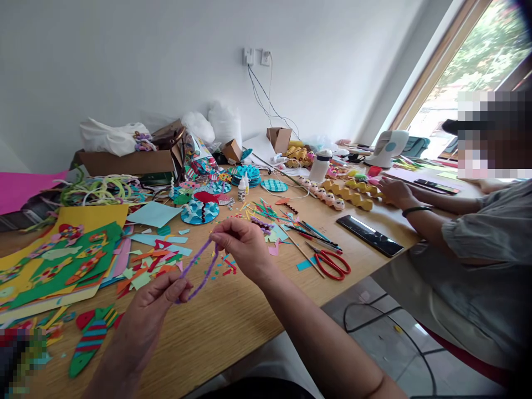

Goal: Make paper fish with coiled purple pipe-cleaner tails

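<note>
A purple pipe cleaner (pixel 202 284) is bent into a narrow loop and held in the air above the wooden table. My left hand (pixel 160 296) pinches its lower end, and my right hand (pixel 241 244) pinches the upper end between thumb and fingers. Behind my hands, a blue paper disc (pixel 200 212) carries a red shape and a dark twisted strip. Colored paper scraps (pixel 155 260) lie beyond my left hand. Red-handled scissors (pixel 332 264) rest to the right of my right hand, near a wooden stick (pixel 305 252).
A striped green paper fish (pixel 89 341) lies at the near left. Yellow and green sheets (pixel 102 219) cover the left side. Glue bottles (pixel 241 189) stand mid-table. A black phone (pixel 369 235) lies at right, beside another person's arm (pixel 430 215). A white bottle (pixel 320 165) stands farther back.
</note>
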Demonstrator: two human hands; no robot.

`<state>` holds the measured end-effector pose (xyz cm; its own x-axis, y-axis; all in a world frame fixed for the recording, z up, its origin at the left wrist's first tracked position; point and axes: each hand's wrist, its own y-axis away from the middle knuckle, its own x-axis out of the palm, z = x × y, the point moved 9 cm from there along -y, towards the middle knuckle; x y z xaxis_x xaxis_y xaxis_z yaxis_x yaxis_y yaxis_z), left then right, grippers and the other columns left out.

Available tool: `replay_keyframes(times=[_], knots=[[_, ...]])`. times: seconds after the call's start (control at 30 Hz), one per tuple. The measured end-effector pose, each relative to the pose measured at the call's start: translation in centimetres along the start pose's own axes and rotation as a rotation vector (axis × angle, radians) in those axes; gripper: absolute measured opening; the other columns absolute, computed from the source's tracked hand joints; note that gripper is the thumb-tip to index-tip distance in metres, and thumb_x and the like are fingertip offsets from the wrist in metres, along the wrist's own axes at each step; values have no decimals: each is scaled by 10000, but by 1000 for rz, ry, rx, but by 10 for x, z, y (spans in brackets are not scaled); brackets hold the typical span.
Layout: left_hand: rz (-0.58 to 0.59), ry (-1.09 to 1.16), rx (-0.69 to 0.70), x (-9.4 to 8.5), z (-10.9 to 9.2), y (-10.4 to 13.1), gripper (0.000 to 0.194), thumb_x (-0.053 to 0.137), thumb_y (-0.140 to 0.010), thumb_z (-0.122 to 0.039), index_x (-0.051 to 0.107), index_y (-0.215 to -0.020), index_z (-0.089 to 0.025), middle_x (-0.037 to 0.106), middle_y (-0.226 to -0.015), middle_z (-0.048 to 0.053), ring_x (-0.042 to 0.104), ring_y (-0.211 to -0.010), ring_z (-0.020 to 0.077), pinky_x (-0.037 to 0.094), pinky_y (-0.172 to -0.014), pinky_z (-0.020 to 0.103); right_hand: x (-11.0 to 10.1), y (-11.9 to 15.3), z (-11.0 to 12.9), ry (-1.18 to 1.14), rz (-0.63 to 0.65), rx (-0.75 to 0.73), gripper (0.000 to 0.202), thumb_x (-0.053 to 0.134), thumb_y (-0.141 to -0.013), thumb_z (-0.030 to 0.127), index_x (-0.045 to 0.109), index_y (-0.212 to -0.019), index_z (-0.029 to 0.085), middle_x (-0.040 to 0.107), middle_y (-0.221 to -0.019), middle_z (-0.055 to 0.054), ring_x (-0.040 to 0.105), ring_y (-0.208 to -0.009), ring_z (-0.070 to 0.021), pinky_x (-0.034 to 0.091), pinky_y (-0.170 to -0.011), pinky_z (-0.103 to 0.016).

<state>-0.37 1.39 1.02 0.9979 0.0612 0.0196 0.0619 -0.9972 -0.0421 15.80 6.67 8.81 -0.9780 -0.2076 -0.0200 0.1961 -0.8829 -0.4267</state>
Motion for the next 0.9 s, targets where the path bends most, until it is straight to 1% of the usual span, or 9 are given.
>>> replay_keyframes(times=[0.07, 0.13, 0.23, 0.37, 0.47, 0.57, 0.7, 0.8, 0.9], knots=[[-30, 84, -30, -6, 6, 1, 216, 740, -593, -399, 677, -649, -200, 625, -696, 4, 539, -746, 157, 427, -707, 241, -4, -3, -3, -89, -22, 30, 116, 632, -692, 267, 574, -649, 176, 545, -513, 48, 495, -469, -61, 374, -459, -175], [-47, 172, -74, -8, 11, 4, 217, 760, -570, -378, 691, -685, -207, 652, -788, 11, 549, -864, 184, 423, -804, 270, -10, -7, -9, -188, -42, 66, 146, 634, -681, 292, 559, -645, 172, 537, -477, 56, 461, -415, -50, 342, -407, -162], [-48, 210, -120, -6, 12, 7, 231, 777, -547, -369, 700, -695, -211, 654, -758, 7, 555, -886, 191, 414, -849, 285, -20, -14, -22, -342, -108, 112, 177, 640, -660, 316, 549, -645, 164, 543, -448, 56, 445, -373, -48, 331, -366, -157], [-50, 156, -138, -4, 10, 10, 276, 782, -532, -404, 700, -698, -199, 651, -694, 0, 571, -791, 161, 429, -816, 255, -24, -19, -37, -446, -145, 153, 177, 657, -626, 294, 548, -632, 155, 559, -445, 51, 484, -388, -52, 400, -404, -163], [-68, 168, -163, -7, 12, 12, 312, 780, -523, -436, 691, -668, -175, 663, -691, 15, 592, -774, 161, 456, -805, 248, -20, -18, -35, -448, -127, 137, 170, 659, -629, 287, 551, -625, 155, 565, -450, 51, 500, -398, -54, 428, -424, -167], [-74, 235, -216, -11, 18, 13, 356, 771, -533, -451, 697, -725, -159, 682, -738, 45, 608, -751, 176, 508, -737, 265, -13, -14, -28, -424, -92, 120, 181, 662, -636, 298, 550, -617, 158, 577, -463, 46, 527, -414, -62, 450, -435, -174], [-173, 362, -220, -20, 22, 13, 337, 818, -466, -386, 685, -674, -157, 665, -656, 30, 592, -641, 139, 528, -606, 214, -7, -10, -22, -448, -78, 108, 204, 681, -626, 315, 547, -631, 160, 587, -474, 46, 550, -429, -66, 464, -436, -168], [-240, 446, -219, -24, 23, 14, 346, 851, -386, -332, 666, -621, -158, 644, -617, 8, 570, -603, 117, 521, -553, 187, -5, -9, -20, -465, -68, 111, 214, 690, -620, 321, 550, -633, 160, 592, -478, 45, 556, -431, -66, 472, -442, -169], [-282, 469, -192, -25, 19, 15, 368, 857, -354, -340, 648, -595, -155, 616, -591, -4, 546, -581, 107, 510, -510, 173, -5, -7, -19, -473, -70, 115, 212, 693, -619, 321, 554, -630, 161, 596, -479, 45, 555, -428, -66, 480, -449, -173]])
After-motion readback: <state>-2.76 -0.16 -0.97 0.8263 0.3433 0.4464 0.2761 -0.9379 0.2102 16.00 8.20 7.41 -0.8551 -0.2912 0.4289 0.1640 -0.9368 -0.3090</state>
